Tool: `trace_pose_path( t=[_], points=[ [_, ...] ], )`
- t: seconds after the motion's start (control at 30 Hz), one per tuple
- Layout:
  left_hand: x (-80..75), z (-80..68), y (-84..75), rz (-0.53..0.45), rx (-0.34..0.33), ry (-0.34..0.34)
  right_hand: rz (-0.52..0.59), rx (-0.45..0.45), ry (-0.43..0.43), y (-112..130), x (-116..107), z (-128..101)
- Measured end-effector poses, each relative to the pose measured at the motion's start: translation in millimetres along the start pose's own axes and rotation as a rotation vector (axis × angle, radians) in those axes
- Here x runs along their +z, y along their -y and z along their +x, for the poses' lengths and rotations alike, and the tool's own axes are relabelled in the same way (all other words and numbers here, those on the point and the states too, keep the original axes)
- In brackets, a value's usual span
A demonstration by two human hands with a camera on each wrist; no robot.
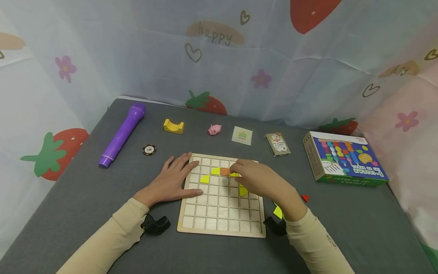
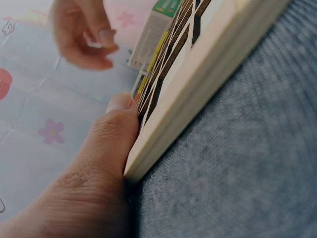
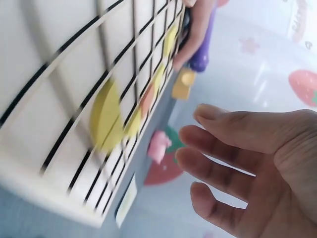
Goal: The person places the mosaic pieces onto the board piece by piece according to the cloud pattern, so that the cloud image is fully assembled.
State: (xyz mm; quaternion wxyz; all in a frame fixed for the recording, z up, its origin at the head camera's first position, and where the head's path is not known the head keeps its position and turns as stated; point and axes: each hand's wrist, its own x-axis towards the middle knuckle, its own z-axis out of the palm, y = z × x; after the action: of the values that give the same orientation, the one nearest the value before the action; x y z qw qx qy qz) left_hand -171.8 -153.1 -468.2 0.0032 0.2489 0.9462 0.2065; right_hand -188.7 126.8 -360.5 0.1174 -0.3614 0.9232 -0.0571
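Observation:
A wooden grid board (image 1: 212, 224) lies on the dark table. My left hand (image 1: 176, 179) rests at its left side with fingers spread, the thumb touching the rim in the left wrist view. Over the upper right of the board hovers my right hand (image 1: 258, 179). Its fingers are loosely bent with nothing between them, as the right wrist view (image 3: 247, 163) shows. In the cells sit several yellow quarter-round pieces (image 1: 204, 179) and an orange square piece (image 1: 224, 172). The right hand partly covers the yellow pieces nearest it.
Right of the board are yellow pieces (image 1: 278, 212), partly hidden by the right wrist, and a red piece (image 1: 305, 198). Further back stand a purple microphone (image 1: 121, 137), poker chip (image 1: 149, 150), yellow block (image 1: 173, 126), pink pig (image 1: 214, 129), square card (image 1: 242, 136), playing-card box (image 1: 277, 144) and colourful box (image 1: 345, 158).

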Motion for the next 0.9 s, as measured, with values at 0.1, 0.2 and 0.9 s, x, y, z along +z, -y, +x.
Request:
trace_pose_path(
  t=[0.1,0.2,0.9],
  points=[
    [0.5,-0.2,-0.1,-0.009,0.005,-0.005,-0.002,0.064,0.025,-11,-2,-16],
    [0.8,-0.2,0.3,-0.01,0.012,-0.013,-0.005,0.086,0.018,-24,-2,-33],
    [-0.5,-1.1,0.1,-0.03,-0.012,0.005,0.204,0.239,0.259,-51,16,-97]
  ],
)
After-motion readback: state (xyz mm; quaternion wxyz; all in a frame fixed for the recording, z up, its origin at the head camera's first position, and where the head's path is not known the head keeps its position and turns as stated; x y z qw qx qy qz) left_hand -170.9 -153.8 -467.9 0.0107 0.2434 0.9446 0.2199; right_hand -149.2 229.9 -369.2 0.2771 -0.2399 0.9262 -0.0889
